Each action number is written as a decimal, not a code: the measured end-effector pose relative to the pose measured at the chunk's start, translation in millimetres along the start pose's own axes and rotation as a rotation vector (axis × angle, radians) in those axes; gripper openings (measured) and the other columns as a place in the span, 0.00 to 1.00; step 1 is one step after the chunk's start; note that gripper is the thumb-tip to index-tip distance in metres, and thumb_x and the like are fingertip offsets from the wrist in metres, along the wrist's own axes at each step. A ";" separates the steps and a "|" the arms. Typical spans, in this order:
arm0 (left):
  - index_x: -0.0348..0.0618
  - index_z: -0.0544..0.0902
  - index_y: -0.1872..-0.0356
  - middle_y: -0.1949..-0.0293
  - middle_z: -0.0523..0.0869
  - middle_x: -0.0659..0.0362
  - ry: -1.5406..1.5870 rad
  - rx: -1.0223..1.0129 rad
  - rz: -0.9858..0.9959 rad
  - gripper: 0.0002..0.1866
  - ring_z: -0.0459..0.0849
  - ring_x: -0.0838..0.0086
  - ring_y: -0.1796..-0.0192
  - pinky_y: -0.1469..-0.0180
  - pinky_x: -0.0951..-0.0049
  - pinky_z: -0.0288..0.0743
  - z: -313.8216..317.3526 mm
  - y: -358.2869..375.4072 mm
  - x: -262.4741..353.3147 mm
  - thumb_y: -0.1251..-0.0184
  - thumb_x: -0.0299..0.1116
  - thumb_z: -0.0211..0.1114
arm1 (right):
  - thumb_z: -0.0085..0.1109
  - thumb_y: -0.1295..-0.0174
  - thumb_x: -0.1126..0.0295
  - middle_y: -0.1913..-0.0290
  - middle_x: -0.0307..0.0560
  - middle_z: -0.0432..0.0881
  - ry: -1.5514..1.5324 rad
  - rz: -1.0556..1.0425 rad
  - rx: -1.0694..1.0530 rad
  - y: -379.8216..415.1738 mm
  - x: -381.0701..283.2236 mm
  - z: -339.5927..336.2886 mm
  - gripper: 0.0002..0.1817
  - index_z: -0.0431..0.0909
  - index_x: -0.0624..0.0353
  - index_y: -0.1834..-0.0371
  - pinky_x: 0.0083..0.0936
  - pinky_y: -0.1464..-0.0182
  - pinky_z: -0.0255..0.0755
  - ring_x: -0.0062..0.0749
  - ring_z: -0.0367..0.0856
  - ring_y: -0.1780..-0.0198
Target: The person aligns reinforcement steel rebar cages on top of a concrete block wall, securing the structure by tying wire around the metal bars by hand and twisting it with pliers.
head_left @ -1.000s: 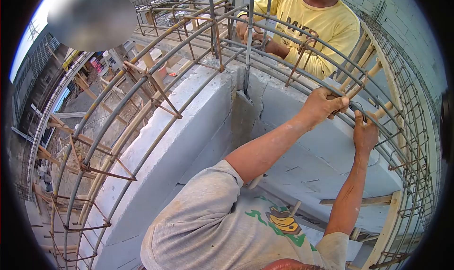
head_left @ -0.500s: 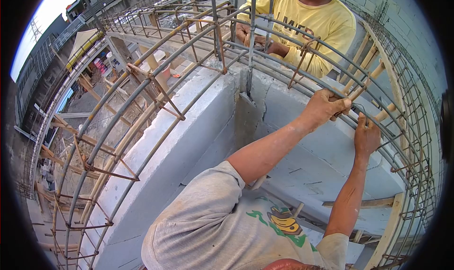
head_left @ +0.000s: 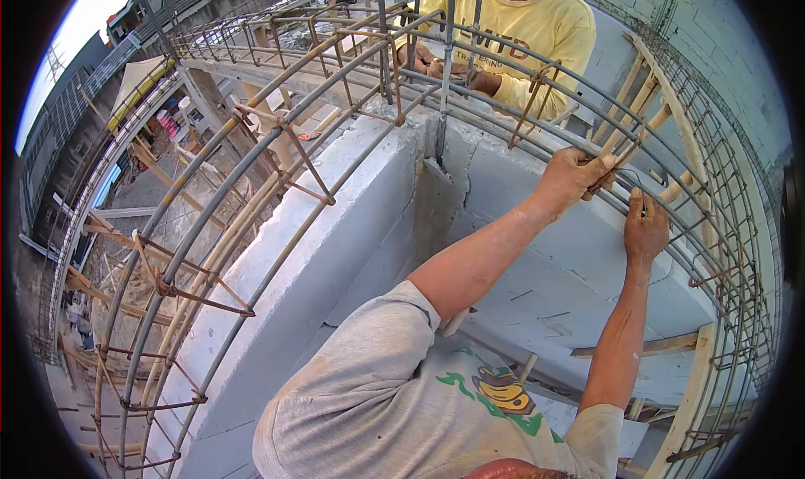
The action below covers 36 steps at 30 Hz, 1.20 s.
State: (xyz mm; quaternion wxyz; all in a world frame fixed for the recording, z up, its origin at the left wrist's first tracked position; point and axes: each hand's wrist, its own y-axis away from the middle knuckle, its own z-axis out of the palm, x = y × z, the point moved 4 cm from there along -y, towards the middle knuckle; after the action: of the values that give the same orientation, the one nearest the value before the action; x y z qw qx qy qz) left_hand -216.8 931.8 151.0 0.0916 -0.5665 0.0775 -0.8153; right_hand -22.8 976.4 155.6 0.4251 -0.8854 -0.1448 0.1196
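My left hand (head_left: 574, 179) is closed at the upper bars of a steel rebar cage (head_left: 495, 83), thumb and fingers pinched together. A thin dark tie wire (head_left: 631, 174) curves from its fingertips toward my right hand (head_left: 646, 226). Just below and to the right, that hand has its fingers pinched at the wire's other side, close against the lower bars. The exact grip points are partly covered by my fingers. Beneath the cage stands a pale block wall (head_left: 537, 227); both forearms reach up in front of it.
Across the cage, a co-worker in a yellow shirt (head_left: 537, 26) holds both hands by the upright bars (head_left: 447, 68). Another rebar cage run (head_left: 180, 265) curves along the left wall. Timber poles and planks (head_left: 696, 395) stand at the right. Several bar ends stick out.
The view has shifted slightly, so the co-worker and cage sit a little differently in it. My hands stay at the same spot on the bars, fingers still pinched.
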 end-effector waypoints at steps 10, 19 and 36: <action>0.43 0.84 0.63 0.69 0.86 0.64 -0.034 0.004 -0.029 0.19 0.79 0.82 0.68 0.66 0.76 0.72 2.2 1.1 3.6 0.34 0.51 0.66 | 0.57 0.32 0.65 0.56 0.48 0.81 -0.337 -0.029 0.057 34.6 -15.6 -42.9 0.10 0.82 0.61 0.60 0.38 0.44 0.71 0.43 0.77 0.49; 0.42 0.85 0.65 0.70 0.86 0.63 0.019 0.013 -0.021 0.17 0.78 0.82 0.69 0.67 0.76 0.71 3.5 0.0 2.6 0.35 0.48 0.67 | 0.56 0.30 0.65 0.54 0.46 0.80 -0.423 0.192 0.030 71.8 4.9 -68.7 0.11 0.82 0.62 0.57 0.33 0.43 0.69 0.38 0.77 0.48; 0.39 0.85 0.63 0.71 0.85 0.62 0.072 -0.075 -0.042 0.20 0.78 0.80 0.71 0.68 0.76 0.72 1.4 -9.6 -2.4 0.37 0.50 0.69 | 0.60 0.38 0.69 0.61 0.54 0.83 -0.834 -0.564 -0.301 11.4 -199.7 -185.4 0.14 0.79 0.63 0.52 0.32 0.59 0.77 0.42 0.83 0.61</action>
State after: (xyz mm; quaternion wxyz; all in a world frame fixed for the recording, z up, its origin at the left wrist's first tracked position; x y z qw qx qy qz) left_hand -215.3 941.7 151.5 0.0505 -0.5415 0.0994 -0.8333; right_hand -144.5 764.9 277.4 0.2152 -0.7404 -0.5502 0.3207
